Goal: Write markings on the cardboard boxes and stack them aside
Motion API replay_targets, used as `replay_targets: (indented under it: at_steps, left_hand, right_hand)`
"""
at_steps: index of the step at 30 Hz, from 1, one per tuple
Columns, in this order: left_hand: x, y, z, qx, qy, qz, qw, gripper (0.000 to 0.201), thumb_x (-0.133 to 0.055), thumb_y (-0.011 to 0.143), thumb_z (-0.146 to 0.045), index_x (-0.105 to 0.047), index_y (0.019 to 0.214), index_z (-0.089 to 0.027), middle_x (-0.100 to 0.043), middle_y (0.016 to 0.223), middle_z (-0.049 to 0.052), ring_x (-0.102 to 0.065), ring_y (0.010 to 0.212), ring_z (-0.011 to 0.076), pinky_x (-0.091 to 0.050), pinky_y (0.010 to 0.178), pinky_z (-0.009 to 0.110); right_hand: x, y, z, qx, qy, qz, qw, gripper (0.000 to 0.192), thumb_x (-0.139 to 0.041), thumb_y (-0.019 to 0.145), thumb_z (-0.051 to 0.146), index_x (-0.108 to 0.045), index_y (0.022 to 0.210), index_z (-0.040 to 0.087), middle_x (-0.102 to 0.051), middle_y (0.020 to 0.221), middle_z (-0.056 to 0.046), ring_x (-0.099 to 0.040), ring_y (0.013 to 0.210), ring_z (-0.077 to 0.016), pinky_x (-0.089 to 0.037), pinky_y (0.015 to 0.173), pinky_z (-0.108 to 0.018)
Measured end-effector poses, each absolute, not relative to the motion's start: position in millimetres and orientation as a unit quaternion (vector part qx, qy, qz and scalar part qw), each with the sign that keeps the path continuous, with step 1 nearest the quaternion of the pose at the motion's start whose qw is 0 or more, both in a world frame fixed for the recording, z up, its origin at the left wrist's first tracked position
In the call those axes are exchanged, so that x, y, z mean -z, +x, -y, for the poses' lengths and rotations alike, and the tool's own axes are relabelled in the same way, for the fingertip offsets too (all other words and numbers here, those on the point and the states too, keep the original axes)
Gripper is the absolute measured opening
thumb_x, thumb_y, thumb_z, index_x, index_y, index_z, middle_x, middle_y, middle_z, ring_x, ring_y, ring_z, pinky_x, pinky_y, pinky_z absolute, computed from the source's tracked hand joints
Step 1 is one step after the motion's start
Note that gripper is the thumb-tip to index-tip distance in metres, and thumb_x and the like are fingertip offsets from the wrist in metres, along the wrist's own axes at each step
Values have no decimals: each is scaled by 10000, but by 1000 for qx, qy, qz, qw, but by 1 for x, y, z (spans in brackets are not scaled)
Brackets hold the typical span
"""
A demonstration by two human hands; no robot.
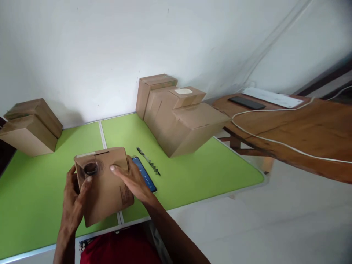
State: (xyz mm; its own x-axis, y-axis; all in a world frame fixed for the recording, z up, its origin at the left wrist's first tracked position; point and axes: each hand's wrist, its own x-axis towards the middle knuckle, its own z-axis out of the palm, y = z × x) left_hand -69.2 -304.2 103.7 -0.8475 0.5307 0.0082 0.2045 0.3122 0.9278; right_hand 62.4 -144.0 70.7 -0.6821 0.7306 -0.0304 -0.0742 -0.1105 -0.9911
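1. The cardboard box (103, 185) sits at the near edge of the green table (192, 176), right in front of you and slightly left of centre. Both your hands are already on it, so neither has to travel.
2. Its long axis runs from the near edge away from you, leaning a little to the left. The top face tilts toward you, and a roll of tape (90, 168) lies on it near the far left corner.
3. Your left hand (74, 200) wraps the box's left side. The fingers curl around the edge, with the thumb up on the top face just beside the roll. It is a loose, holding grasp, not a clenched fist.
4. Your right hand (133, 179) lies flat and spread on the right part of the top face, fingers pointing left toward the roll, palm over the right edge. It presses rather than grips, and holds nothing else.
5. The left hand is nearer to the roll, while the right is nearer to the phone (145, 175), which lies on the table just beside the box and partly under your right wrist.
6. A slim dark tool (147, 160) lies beyond the phone, apart from both hands. You cannot tell what kind it is.
7. Further boxes stand along the wall: a stack to the left (29, 126) and a larger group to the right (178, 113).
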Motion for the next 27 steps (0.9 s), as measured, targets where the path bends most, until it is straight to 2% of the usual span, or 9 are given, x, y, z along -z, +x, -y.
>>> replay_targets:
  at_steps: [3, 7, 9, 11, 13, 19, 22, 25, 27]
  left_hand:
    - [-103, -62, 298, -523, 230, -809, 137, 1135, -802, 741, -888, -531, 1597, -194, -740, 1451, 205, -736, 1280, 403, -615, 1030, 556]
    - [-103, -55, 300, -503, 228, -826, 110, 1107, -774, 761, -910, -529, 1595, -224, -741, 1437, 189, -742, 1270, 400, -620, 1013, 551]
    - [-106, -53, 303, -491, 219, -837, 99, 1077, -729, 793, -929, -540, 1568, -206, -744, 1411, 197, -745, 1245, 403, -624, 986, 546]
    - [-109, -53, 304, -478, 207, -850, 76, 1046, -696, 810, -935, -567, 1520, -179, -750, 1379, 205, -748, 1211, 403, -630, 952, 533]
    - [-112, -53, 304, -462, 204, -862, 49, 1023, -696, 803, -919, -594, 1484, -163, -759, 1335, 200, -751, 1172, 394, -634, 924, 514]
    - [-108, -58, 302, -439, 221, -870, 28, 938, -730, 839, -825, -609, 1523, -195, -761, 1251, 149, -734, 1071, 351, -621, 843, 476]
    - [-105, -62, 303, -431, 215, -876, 29, 974, -757, 799, -872, -604, 1537, -256, -736, 1287, 119, -702, 1088, 354, -587, 828, 476]
    - [-100, -71, 306, -435, 203, -876, 47, 878, -764, 802, -878, -632, 1421, -269, -724, 1224, 96, -685, 1053, 341, -543, 786, 449]
    - [-95, -80, 308, -446, 197, -871, 63, 813, -747, 808, -885, -648, 1326, -266, -730, 1175, 90, -687, 1010, 329, -523, 764, 442]
  right_hand:
    - [-82, 59, 143, -645, -339, 614, 303, 911, -977, 735, 608, -625, 1495, 248, -766, 1391, -127, -725, 1324, -341, -579, 1164, -501]
    - [-89, 50, 149, -645, -367, 594, 311, 1162, -1046, 630, 609, -520, 1597, 235, -754, 1420, -147, -728, 1347, -357, -591, 1179, -508]
    - [-88, 46, 156, -638, -376, 595, 314, 1275, -1074, 596, 589, -457, 1653, 231, -683, 1557, -196, -655, 1482, -392, -541, 1260, -543]
    - [-86, 45, 162, -619, -385, 608, 315, 1357, -1092, 584, 560, -398, 1700, 222, -552, 1710, -241, -515, 1632, -428, -437, 1358, -593]
    - [-85, 43, 166, -605, -387, 619, 318, 1425, -1103, 581, 533, -338, 1740, 216, -461, 1784, -254, -416, 1703, -441, -365, 1404, -620]
    - [-84, 43, 169, -589, -381, 645, 305, 1566, -1097, 607, 576, -189, 1814, 162, -366, 1843, -281, -333, 1748, -434, -318, 1434, -607]
    - [-80, 55, 158, -591, -342, 669, 294, 1434, -1029, 706, 667, -249, 1807, 182, -374, 1850, -257, -360, 1737, -423, -354, 1411, -601]
    - [-73, 79, 127, -534, -329, 713, 312, 941, -859, 947, 657, -487, 1684, 206, -581, 1705, -213, -592, 1560, -367, -511, 1279, -539]
    - [-65, 98, 100, -428, -415, 748, 291, 586, -750, 1074, 564, -640, 1508, 185, -702, 1530, -203, -689, 1399, -329, -549, 1190, -484]
